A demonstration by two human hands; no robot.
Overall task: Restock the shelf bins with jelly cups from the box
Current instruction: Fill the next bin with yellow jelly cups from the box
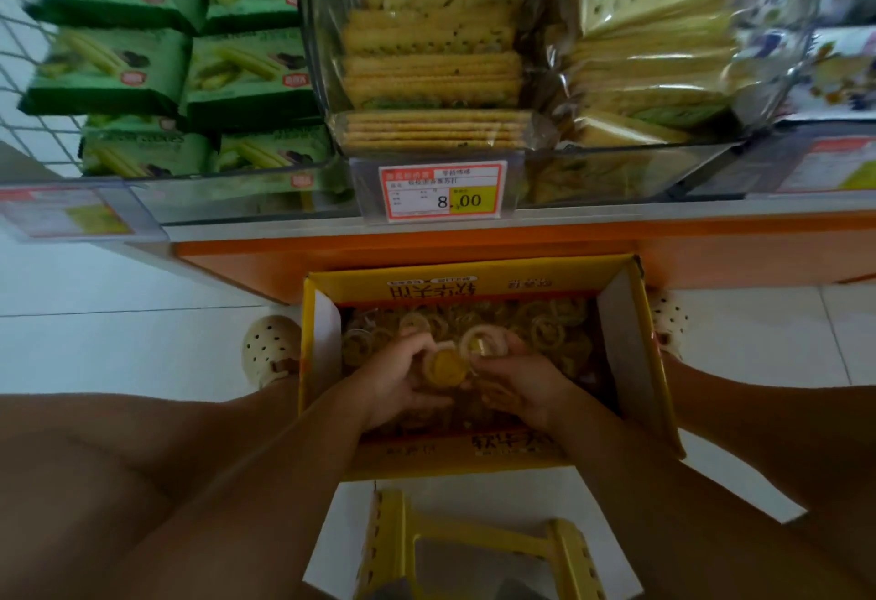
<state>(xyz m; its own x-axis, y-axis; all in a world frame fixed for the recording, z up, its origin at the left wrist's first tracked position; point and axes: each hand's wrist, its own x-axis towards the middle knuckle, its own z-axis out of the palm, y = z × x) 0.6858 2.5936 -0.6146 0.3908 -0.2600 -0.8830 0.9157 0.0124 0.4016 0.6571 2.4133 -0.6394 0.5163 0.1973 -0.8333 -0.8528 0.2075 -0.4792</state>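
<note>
An open yellow cardboard box [635,362] stands on the floor in front of the shelf, filled with several clear jelly cups [550,329]. Both my hands are down inside it. My left hand [403,381] holds a yellow jelly cup [445,369] with its fingers curled round it. My right hand [521,386] grips another jelly cup [481,343], its pale rim facing up. The two hands touch at the middle of the box.
Above the box runs the shelf edge with a price tag [443,191] reading 8.00. Clear shelf bins hold cracker packs [431,59] and green biscuit packs [199,63]. A yellow plastic stool [474,547] is below me. My knees flank the box, my light shoes [270,353] beside it.
</note>
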